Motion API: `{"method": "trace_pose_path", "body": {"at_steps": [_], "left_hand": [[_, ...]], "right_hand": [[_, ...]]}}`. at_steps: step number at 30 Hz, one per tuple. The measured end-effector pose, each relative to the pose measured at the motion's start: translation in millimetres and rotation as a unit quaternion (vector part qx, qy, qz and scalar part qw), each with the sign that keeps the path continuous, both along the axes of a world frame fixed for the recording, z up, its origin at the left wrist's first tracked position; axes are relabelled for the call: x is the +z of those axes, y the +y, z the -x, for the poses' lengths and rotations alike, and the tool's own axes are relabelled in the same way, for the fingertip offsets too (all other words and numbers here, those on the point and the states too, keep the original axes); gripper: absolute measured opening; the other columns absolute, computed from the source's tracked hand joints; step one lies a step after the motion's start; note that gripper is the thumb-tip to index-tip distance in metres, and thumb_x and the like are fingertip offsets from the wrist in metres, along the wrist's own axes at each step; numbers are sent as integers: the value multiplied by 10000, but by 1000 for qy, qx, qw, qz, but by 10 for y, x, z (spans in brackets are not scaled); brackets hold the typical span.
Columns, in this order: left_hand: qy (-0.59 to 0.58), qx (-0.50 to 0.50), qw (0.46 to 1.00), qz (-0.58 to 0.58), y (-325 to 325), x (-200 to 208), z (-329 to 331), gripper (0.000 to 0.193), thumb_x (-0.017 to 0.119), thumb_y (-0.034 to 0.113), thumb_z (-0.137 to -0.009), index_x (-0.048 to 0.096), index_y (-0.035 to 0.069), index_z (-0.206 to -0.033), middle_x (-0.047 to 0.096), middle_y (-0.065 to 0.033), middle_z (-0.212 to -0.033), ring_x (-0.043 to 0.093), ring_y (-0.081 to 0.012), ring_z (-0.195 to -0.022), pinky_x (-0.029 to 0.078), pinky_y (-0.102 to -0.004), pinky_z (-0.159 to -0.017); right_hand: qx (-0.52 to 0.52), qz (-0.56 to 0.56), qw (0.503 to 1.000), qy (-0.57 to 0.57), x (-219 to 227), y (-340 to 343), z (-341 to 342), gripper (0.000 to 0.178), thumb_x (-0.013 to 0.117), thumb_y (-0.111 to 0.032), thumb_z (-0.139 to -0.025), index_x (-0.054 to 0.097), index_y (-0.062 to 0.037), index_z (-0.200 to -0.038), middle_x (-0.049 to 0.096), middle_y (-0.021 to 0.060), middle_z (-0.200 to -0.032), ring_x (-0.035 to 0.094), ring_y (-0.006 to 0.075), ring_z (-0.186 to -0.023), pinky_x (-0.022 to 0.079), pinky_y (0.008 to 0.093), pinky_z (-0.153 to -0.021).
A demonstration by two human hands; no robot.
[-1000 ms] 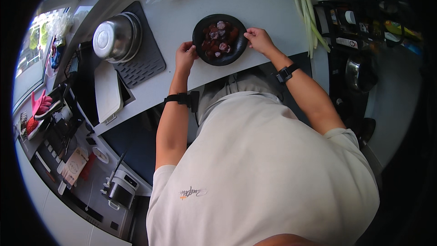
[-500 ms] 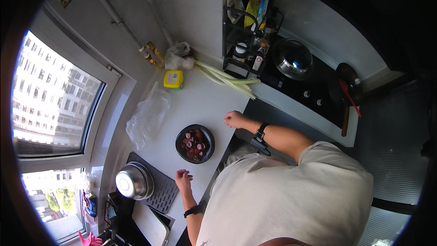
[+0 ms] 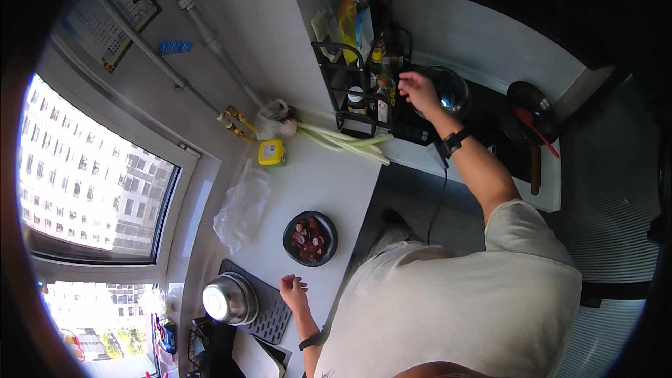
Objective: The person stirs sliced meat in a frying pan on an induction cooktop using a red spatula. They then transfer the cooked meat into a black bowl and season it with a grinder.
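My right hand [image 3: 418, 92] is raised over the stove edge, close to several sauce bottles [image 3: 383, 103] in a black rack [image 3: 341, 91]. Its fingers are loosely bent and apart, and I see nothing in them. In front of my body hovers my left hand [image 3: 295, 291], fingers slightly curled and apart, holding nothing visible. It is just below a round dark plate [image 3: 332, 243] that carries dark red slices [image 3: 306, 236], some with pale centres. Behind my right wrist a lidded pan [image 3: 458, 91] is partly hidden.
Long green stalks [image 3: 343, 143] lie along the counter's back beside a yellow-lidded tub [image 3: 271, 152]. A clear plastic bag [image 3: 241, 210] is left of the plate. Metal bowls [image 3: 234, 299] stand on a grey mat [image 3: 273, 315]. A wok with a red utensil [image 3: 535, 128] sits far right.
My right hand has moved from beside the plate up and right to the bottle rack. My left hand stays near the plate. The whole view has shifted slightly.
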State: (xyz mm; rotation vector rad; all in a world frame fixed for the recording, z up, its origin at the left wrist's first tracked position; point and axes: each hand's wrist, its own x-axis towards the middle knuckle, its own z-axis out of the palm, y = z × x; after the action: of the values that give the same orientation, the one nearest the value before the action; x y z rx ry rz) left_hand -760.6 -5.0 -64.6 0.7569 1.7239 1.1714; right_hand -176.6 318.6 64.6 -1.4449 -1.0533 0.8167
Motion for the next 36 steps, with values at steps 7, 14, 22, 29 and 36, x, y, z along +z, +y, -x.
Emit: {"method": "trace_pose_path", "body": {"at_steps": [7,14,22,29,36], "left_hand": [[28,114,991,-60,-13,366,-328,105,575,27,-938,556,54,-1038,646,-67,-868,645,-150,-634,474,-240,-484],[14,186,976,-115,228,636,-1068,89,607,39,-940,557,46,-1013,629,-58,-864,644,-138,-638,474,-220,-485],[8,239,966,-103,333,677,-1614,104,622,62,-944,562,39,-1026,619,-46,-857,650,-137,-667,475,-239,-511],[42,214,972,-92,430,791,-1674,83,606,59,-967,569,29,-1035,656,-66,-902,645,-125,-691,488,-218,-524],[46,116,982,-140,787,1188,-1707,136,632,87,-978,593,15,-1086,648,-36,-886,594,-89,-695,467,-220,-588]], "right_hand": [[-56,-124,958,-252,1066,1578,-701,519,730,-239,-913,540,-65,-1364,687,115,-1150,663,245,-1033,539,382,-865],[42,-247,870,-425,1566,3072,-742,815,768,-446,-865,413,-80,-1501,564,198,-1409,596,341,-1240,509,427,-1003],[112,-176,836,-507,1757,3437,-618,815,697,-662,-833,562,-80,-1387,683,169,-1237,692,321,-1085,551,418,-923],[-111,-298,822,-472,2616,1967,-395,439,803,-353,-790,645,-40,-1053,689,218,-966,654,427,-962,547,496,-810],[-75,-367,855,-360,2801,764,-694,527,779,-485,-847,702,-81,-1176,738,103,-1051,716,216,-979,570,324,-849]]}}
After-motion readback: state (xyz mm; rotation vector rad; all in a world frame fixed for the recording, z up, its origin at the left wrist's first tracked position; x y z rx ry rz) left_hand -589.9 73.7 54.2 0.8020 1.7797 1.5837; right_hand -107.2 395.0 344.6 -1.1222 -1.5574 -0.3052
